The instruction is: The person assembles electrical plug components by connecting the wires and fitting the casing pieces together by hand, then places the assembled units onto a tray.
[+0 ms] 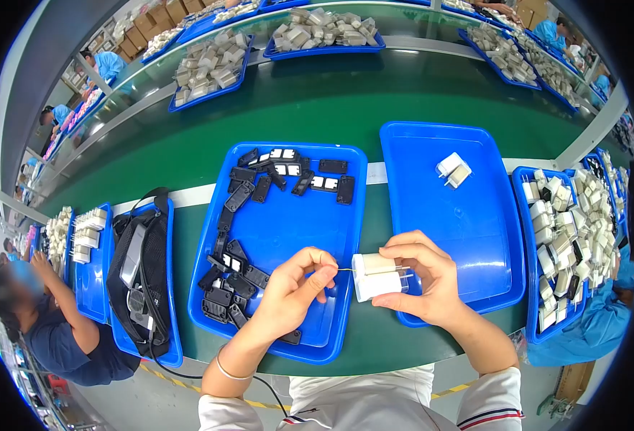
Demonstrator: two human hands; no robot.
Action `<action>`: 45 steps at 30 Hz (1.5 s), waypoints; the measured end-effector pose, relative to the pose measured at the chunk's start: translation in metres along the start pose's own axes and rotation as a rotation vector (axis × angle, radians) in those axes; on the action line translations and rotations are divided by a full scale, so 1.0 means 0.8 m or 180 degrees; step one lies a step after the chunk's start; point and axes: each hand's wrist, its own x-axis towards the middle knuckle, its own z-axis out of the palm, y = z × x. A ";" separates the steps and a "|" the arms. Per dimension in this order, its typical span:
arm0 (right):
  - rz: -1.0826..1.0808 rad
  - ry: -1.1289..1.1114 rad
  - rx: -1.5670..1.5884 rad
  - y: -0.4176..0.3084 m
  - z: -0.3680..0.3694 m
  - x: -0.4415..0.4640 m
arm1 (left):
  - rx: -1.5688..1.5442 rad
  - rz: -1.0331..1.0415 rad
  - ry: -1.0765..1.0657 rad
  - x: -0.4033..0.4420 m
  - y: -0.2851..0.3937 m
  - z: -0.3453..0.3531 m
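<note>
My right hand (pixel 428 280) is clamped on a white plug charger (pixel 374 279), fingers over the upper edge, thumb under the lower, its metal prongs pointing to 3 o'clock. At its 9 o'clock face, my left hand (pixel 292 287) pinches a thin wire-like piece (pixel 345 269), thumb and forefinger together; its far end meets the charger, though I can't tell how.

From the charger, a blue tray (pixel 295 223) of black plastic parts (pixel 240 195) lies at 10 o'clock. Another blue tray (pixel 450 251) sits at 2 o'clock, with two small chargers (pixel 453 171) near its far end. A heaped tray (pixel 528 316) is at 3 o'clock, a black mesh bag (pixel 160 287) at 9.
</note>
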 end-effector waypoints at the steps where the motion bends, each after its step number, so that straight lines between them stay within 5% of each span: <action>1: -0.0018 0.0017 -0.0068 0.001 0.001 -0.001 | 0.0033 0.0027 0.0038 0.000 -0.001 0.000; 6: -0.0085 0.0228 -0.0337 -0.001 0.001 -0.002 | 0.0329 0.0747 0.0992 0.000 0.001 0.006; 10: -0.0082 0.0112 -0.0492 -0.005 -0.001 0.001 | 0.2691 0.2509 0.0462 -0.002 0.018 0.006; 17: -0.0162 -0.0044 -0.0760 -0.014 -0.003 0.005 | 0.3247 0.2960 0.0251 -0.003 0.013 0.006; 24: -0.0696 0.0274 -0.1240 -0.015 -0.006 0.007 | 0.2687 0.2099 0.0648 -0.003 0.008 0.012; 35: -0.0999 0.0337 -0.1491 -0.014 0.001 0.008 | -0.0019 -0.0035 -0.0280 -0.002 0.011 -0.004; 38: -0.1163 0.0588 -0.1742 -0.007 -0.005 0.008 | -0.0800 -0.0256 0.0406 0.001 0.027 -0.021; 40: -0.0994 0.0629 -0.1764 -0.011 -0.016 0.014 | 0.0294 0.0529 0.0953 0.020 0.027 -0.054; 42: -0.0805 0.0679 -0.1619 -0.010 -0.017 0.014 | 0.2965 0.1207 0.1245 0.048 0.033 -0.094; 44: -0.0838 0.0655 -0.1571 -0.009 -0.013 0.011 | 0.4677 0.1953 0.0959 0.076 0.034 -0.124; 45: -0.0862 0.0646 -0.1549 -0.009 -0.011 0.010 | 0.4485 0.1581 0.0466 0.084 0.038 -0.132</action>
